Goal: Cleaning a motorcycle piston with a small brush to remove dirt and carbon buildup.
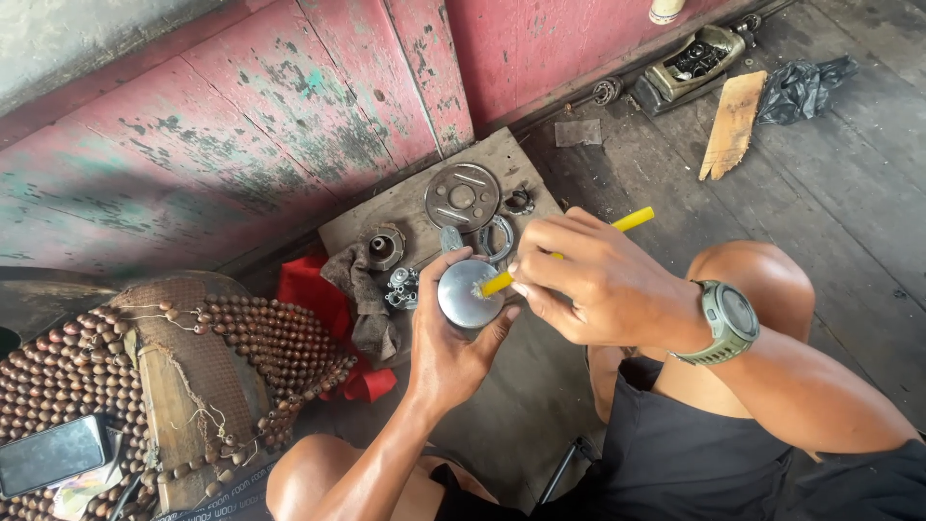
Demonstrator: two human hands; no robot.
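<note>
Yellow-handled tool (564, 253) pinched in the right hand (588, 280) is working the round metal cup (470, 292) the left hand (453, 342) is gripping, other stripped parts (463, 198) still waiting on the board (502, 154).

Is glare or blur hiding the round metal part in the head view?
Head view: soft daylight, no hard shadows; the round metal part in the left hand shows a pale sheen, edges sharp; the yellow tool in the right hand is in focus.

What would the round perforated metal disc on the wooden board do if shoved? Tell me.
The metal disc lies flat on the wooden board, so it would probably slide, not roll. It looks thick and rigid, likely heavy for its size. Its rusty face probably drags on the rough wood.
</note>
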